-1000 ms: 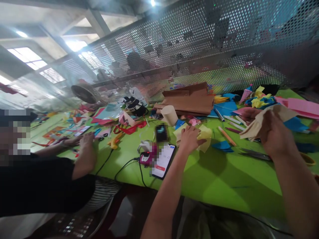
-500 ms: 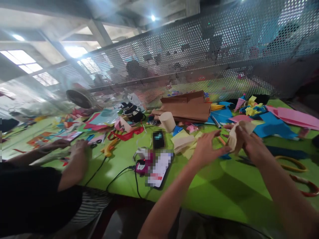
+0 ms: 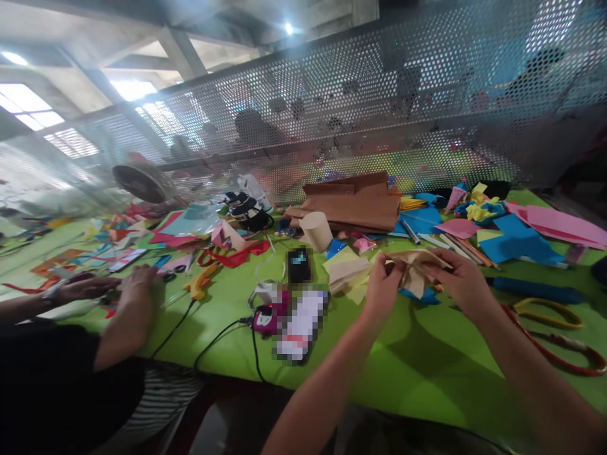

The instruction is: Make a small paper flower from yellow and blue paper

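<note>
Inside table edge (image 3: 379, 403), left grip (image 3: 382, 289), right grip (image 3: 462, 279) pinch tan paper (image 3: 415, 273).

A green table (image 3: 351, 379) is stretching across the room, a perforated metal screen (image 3: 303, 120) standing along its far side. Beyond it, bright windows (image 3: 28, 107) are letting in daylight at the left, and a ceiling light (image 3: 289, 28) is glowing among grey concrete beams (image 3: 180, 54).

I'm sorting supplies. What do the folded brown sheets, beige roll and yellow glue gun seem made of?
Folded brown sheets: matte paper, probably kraft, judging by sharp creases. Beige roll: matte, perhaps paper or tape, from its dull side. Yellow glue gun: likely smooth plastic, given its rounded body.
</note>
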Motion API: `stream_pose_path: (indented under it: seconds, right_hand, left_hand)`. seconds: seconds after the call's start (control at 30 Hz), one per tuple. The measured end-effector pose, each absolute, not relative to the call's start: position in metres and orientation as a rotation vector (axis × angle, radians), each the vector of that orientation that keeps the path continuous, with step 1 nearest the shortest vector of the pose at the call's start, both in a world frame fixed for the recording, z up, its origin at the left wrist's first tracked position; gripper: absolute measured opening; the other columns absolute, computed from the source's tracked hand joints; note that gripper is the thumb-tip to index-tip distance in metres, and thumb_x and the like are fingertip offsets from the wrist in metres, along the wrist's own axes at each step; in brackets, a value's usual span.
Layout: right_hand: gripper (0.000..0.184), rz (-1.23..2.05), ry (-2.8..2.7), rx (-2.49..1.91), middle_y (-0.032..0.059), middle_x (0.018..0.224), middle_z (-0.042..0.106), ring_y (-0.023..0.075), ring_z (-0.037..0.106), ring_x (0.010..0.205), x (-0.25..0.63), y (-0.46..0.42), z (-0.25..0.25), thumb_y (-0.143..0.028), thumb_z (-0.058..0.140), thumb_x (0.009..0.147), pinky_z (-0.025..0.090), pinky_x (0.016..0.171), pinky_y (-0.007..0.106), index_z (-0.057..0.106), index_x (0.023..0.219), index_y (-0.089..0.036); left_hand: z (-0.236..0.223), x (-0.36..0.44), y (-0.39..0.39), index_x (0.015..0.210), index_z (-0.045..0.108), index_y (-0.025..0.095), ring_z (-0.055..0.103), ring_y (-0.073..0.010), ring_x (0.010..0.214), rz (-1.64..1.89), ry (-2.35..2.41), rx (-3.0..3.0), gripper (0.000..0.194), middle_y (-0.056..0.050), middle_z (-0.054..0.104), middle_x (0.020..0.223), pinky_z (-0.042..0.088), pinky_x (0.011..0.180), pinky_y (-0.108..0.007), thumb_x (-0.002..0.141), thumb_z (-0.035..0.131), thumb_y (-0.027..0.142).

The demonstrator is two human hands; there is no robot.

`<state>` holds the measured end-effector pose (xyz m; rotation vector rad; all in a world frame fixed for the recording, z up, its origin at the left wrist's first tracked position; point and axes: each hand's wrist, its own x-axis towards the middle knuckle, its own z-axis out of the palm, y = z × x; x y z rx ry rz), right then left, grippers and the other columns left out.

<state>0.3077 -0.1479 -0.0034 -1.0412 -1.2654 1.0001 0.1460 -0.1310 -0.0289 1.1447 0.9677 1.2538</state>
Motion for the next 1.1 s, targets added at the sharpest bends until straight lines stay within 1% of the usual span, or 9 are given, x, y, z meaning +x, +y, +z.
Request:
stream_pose_path:
  seconds: [0.2,0.33,0.43,0.5,0.6,0.7,0.9,1.0,1.1]
  right_hand:
    - [0.024,0.556,-1.723,-1.085,0.0044,0.104,0.074,0.0272,0.067,0.097,0.299,-0.155,-0.004,-0.033,0.080,0.081,0.053,0.084,0.040,0.079,0.106,-0.032]
    - [0.006,0.438,-1.671,-1.123,0.0029,0.089,0.075,0.0260,0.067,0.084,0.306,-0.156,-0.001,-0.033,0.074,0.085,0.051,0.078,0.040,0.079,0.089,-0.031]
    - [0.007,0.470,-1.442,-1.202,0.0017,0.083,0.074,0.0264,0.065,0.081,0.314,-0.153,0.004,-0.038,0.076,0.083,0.051,0.077,0.040,0.079,0.086,-0.032]
    - [0.010,0.590,-1.283,-1.183,0.0019,0.084,0.073,0.0257,0.064,0.081,0.319,-0.150,0.005,-0.038,0.079,0.080,0.050,0.075,0.038,0.080,0.086,-0.030]
    - [0.013,0.749,-1.148,-1.133,0.0012,0.073,0.069,0.0198,0.055,0.067,0.323,-0.144,0.002,-0.034,0.084,0.074,0.044,0.061,0.033,0.079,0.082,-0.025]
    - [0.014,0.803,-1.093,-1.110,-0.0009,0.066,0.065,0.0153,0.049,0.060,0.323,-0.140,-0.005,-0.033,0.084,0.075,0.039,0.054,0.030,0.077,0.079,-0.022]
    - [0.015,0.891,-1.007,-1.055,0.0011,0.076,0.073,0.0186,0.064,0.071,0.320,-0.139,-0.008,-0.032,0.086,0.074,0.051,0.065,0.032,0.079,0.082,-0.022]
    - [0.015,0.896,-0.971,-1.008,0.0017,0.080,0.075,0.0198,0.067,0.076,0.318,-0.140,-0.006,-0.032,0.085,0.074,0.054,0.072,0.034,0.080,0.086,-0.023]
    - [0.019,0.888,-0.927,-0.949,0.0016,0.085,0.076,0.0208,0.068,0.081,0.316,-0.142,-0.004,-0.031,0.086,0.075,0.056,0.075,0.035,0.080,0.090,-0.024]
  left_hand:
    - [-0.033,0.148,-0.134,0.091,0.046,0.021,0.055,-0.0088,0.063,1.346,0.892,1.039,0.021,0.005,0.057,0.075,0.046,0.065,-0.022,0.085,0.066,0.029]
    - [-0.023,0.136,-0.133,0.095,0.051,0.021,0.062,-0.0125,0.064,1.106,0.876,1.229,0.017,0.002,0.063,0.073,0.050,0.066,-0.025,0.090,0.064,0.031]
    - [-0.011,0.116,-0.125,0.101,0.060,0.019,0.068,-0.0178,0.091,1.065,1.076,1.583,0.016,-0.006,0.073,0.100,0.052,0.081,-0.029,0.092,0.063,0.032]
    - [-0.006,0.101,-0.120,0.109,0.063,0.021,0.066,-0.0224,0.106,1.030,1.366,1.878,0.023,-0.009,0.072,0.117,0.050,0.092,-0.035,0.091,0.068,0.035]
    - [-0.010,0.089,-0.115,0.129,0.060,0.023,0.058,-0.0324,0.126,0.738,1.674,2.222,0.052,-0.012,0.067,0.133,0.043,0.105,-0.046,0.084,0.076,0.044]
    - [-0.023,0.088,-0.115,0.134,0.059,0.019,0.053,-0.0364,0.129,0.461,1.731,2.414,0.063,-0.016,0.064,0.137,0.040,0.106,-0.050,0.083,0.077,0.051]
    - [-0.033,0.090,-0.110,0.118,0.069,0.021,0.053,-0.0333,0.126,0.486,1.703,2.468,0.031,-0.012,0.066,0.128,0.041,0.105,-0.048,0.091,0.070,0.035]
    - [-0.026,0.091,-0.107,0.119,0.067,0.023,0.054,-0.0297,0.127,0.800,1.546,2.300,0.032,-0.009,0.068,0.129,0.042,0.107,-0.046,0.089,0.073,0.031]
    - [-0.023,0.096,-0.108,0.120,0.065,0.021,0.061,-0.0233,0.115,1.048,1.167,2.005,0.032,-0.009,0.069,0.124,0.049,0.100,-0.037,0.091,0.071,0.033]
